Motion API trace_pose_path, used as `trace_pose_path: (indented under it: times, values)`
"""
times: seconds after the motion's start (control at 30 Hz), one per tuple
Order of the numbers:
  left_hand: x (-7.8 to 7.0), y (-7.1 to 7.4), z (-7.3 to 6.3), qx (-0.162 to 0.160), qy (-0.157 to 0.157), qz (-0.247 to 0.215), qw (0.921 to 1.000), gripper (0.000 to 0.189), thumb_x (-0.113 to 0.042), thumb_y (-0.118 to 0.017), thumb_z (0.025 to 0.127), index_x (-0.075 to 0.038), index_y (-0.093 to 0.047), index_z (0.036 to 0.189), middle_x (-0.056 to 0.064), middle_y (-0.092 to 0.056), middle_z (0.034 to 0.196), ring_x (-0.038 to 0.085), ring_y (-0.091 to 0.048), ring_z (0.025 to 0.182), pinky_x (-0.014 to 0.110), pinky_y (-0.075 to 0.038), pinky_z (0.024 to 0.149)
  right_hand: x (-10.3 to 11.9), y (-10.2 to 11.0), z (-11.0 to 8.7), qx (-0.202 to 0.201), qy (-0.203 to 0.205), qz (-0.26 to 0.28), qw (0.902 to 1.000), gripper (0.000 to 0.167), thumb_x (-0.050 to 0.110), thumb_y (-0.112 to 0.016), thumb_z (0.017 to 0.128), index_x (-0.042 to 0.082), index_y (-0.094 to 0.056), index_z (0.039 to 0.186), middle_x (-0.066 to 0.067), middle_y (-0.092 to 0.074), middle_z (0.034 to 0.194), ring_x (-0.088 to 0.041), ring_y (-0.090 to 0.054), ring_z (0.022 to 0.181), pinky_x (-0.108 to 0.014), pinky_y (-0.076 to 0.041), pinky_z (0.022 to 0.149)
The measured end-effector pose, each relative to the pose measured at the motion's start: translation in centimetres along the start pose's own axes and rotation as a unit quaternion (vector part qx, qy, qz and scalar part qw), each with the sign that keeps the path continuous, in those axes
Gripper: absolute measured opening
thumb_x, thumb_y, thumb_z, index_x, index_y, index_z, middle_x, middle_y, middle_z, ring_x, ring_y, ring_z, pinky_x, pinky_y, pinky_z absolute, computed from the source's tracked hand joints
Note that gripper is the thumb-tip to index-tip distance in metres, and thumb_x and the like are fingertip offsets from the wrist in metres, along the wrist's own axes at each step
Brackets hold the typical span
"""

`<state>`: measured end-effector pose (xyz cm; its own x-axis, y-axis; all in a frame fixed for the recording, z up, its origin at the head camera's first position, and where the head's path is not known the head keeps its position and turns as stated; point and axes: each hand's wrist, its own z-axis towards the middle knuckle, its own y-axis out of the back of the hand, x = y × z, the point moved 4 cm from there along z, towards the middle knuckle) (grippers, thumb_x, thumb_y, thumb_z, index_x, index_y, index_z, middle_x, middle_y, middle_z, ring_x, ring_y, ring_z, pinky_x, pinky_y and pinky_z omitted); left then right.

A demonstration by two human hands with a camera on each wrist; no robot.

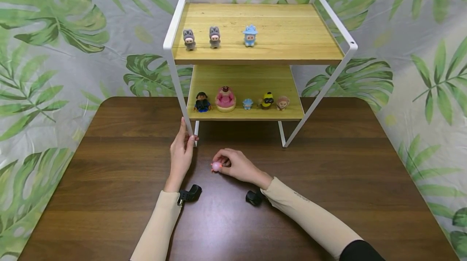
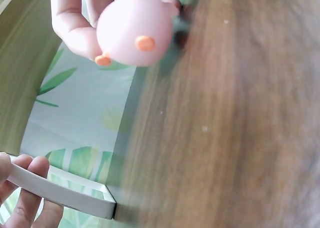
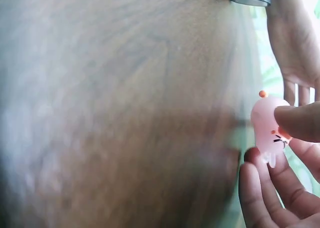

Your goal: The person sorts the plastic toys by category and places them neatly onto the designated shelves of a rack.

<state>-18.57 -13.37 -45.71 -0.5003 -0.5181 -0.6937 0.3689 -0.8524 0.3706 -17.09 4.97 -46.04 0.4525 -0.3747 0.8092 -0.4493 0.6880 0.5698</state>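
Observation:
My right hand [image 1: 240, 166] pinches a small, round, pale pink toy figure [image 1: 216, 166] between thumb and fingers, in front of the shelf. Orange nubs stick out of the toy figure [image 2: 131, 30] in the left wrist view. From the right wrist, the toy [image 3: 265, 120] shows small black marks beside my thumb [image 3: 300, 122]. To the left, my left hand [image 1: 180, 157] grips the front left leg [image 1: 178, 78] of the white-framed shelf near its foot. In the left wrist view its fingers wrap the white bar [image 2: 65, 194].
On the upper wooden board [image 1: 292, 30] stand two grey figures [image 1: 215, 37] and a blue one [image 1: 249, 36]. The lower board [image 1: 240, 78] carries several figures, among them a pink bear [image 1: 225, 99] and a yellow figure [image 1: 267, 101]. A brown table [image 1: 328, 163] lies beneath everything.

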Motion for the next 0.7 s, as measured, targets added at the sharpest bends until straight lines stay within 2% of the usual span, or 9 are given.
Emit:
trace_pose_path:
  times: [0.27,0.57,0.7]
  values:
    - [0.0,-0.1,0.0,-0.001,0.004,-0.001,1.0000,0.080,0.000,-0.057,0.094,-0.041,-0.020,0.151,0.014,-0.064,0.082,0.030,-0.063,0.078,0.041,-0.044,0.070,0.2,1.0,-0.6,-0.026,-0.007,0.012,0.9996,0.018,-0.001,-0.071,0.083,0.005,-0.067,0.099,-0.004,-0.061,0.094,-0.012,-0.060,0.081,-0.025,-0.052,0.073]
    - [0.1,-0.1,-0.1,-0.001,0.008,0.002,1.0000,0.079,0.000,-0.057,0.095,-0.041,-0.019,0.152,0.015,-0.064,0.083,0.031,-0.063,0.079,0.042,-0.044,0.070,0.7,2.5,-1.2,-0.031,-0.017,0.016,0.9993,0.018,0.003,-0.068,0.087,0.004,-0.066,0.105,-0.001,-0.066,0.100,-0.012,-0.059,0.086,-0.027,-0.051,0.076]
    - [0.0,-0.1,-0.1,-0.002,0.002,0.001,1.0000,0.080,0.000,-0.056,0.095,-0.041,-0.018,0.152,0.015,-0.064,0.083,0.031,-0.062,0.078,0.041,-0.044,0.070,1.0,3.4,-1.6,-0.039,-0.022,0.038,0.9983,0.018,0.006,-0.067,0.089,0.001,-0.065,0.107,-0.003,-0.068,0.100,-0.014,-0.062,0.088,-0.028,-0.052,0.078]
